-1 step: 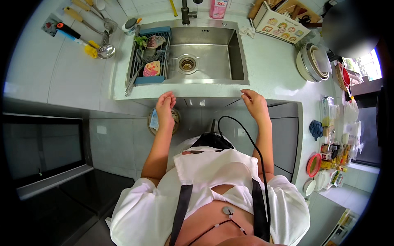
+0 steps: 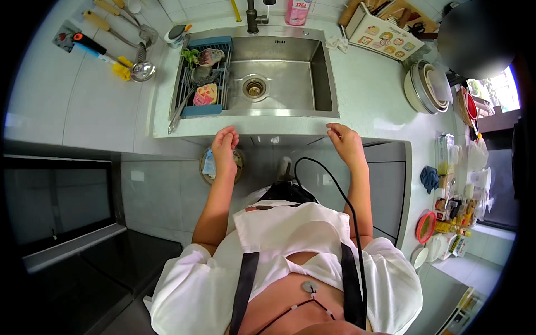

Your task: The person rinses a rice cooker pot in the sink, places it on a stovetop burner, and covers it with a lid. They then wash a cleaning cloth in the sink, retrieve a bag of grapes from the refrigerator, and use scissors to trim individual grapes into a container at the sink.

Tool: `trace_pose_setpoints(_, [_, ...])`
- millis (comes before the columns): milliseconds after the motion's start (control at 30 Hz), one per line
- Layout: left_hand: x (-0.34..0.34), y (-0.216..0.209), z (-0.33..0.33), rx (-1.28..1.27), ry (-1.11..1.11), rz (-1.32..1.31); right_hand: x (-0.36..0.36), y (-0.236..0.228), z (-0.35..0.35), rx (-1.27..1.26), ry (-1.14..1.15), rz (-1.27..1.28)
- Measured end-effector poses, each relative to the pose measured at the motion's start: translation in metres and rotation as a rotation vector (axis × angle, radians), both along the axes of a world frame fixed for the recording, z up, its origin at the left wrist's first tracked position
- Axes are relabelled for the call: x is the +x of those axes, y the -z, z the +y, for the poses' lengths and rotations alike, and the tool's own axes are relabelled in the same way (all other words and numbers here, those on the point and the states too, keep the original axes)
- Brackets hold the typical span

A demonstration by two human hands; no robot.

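Note:
My left hand (image 2: 225, 149) hovers just in front of the counter's near edge, below the sink's left part. Its fingers are loosely bent and hold nothing that I can see. My right hand (image 2: 346, 144) is at the same edge by the sink's right corner, fingers half curled, thumb a little apart, nothing in it. Beyond them lies a steel sink (image 2: 285, 72) with a dark tap (image 2: 254, 22). A blue drying rack (image 2: 204, 109) across its left side bears a pink-and-yellow sponge or cloth (image 2: 205, 95), a patterned piece (image 2: 211, 57) and something leafy green (image 2: 191, 56).
Ladles and a brush (image 2: 121, 70) hang on the left wall. Stacked bowls (image 2: 424, 86), a utensil box (image 2: 385, 36) and a pink bottle (image 2: 297, 12) stand on the counter. A bin (image 2: 239, 167) is below my left hand. A black cable (image 2: 335, 181) loops before me.
The view has shifted slightly. A light-coloured shoe or foot now shows on the floor ahead of my apron. Both hands stay nearly in place.

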State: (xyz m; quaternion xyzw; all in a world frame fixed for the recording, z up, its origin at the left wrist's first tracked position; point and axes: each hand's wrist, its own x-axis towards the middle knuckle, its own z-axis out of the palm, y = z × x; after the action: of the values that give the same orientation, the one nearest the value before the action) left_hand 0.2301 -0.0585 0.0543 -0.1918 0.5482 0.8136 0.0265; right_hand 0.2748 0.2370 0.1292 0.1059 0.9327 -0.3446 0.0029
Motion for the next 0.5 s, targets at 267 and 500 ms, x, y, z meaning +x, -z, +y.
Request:
trace_pose_setpoints(267, [-0.058, 0.006, 0.028, -0.070, 0.030, -0.014, -0.091, 0.035, 0.059, 0.130, -0.071, -0.132])
trace_pose_setpoints(500, [-0.091, -0.020, 0.087, -0.151, 0.163, 0.106, -0.075, 0.033, 0.125, 0.120, 0.168, -0.147])
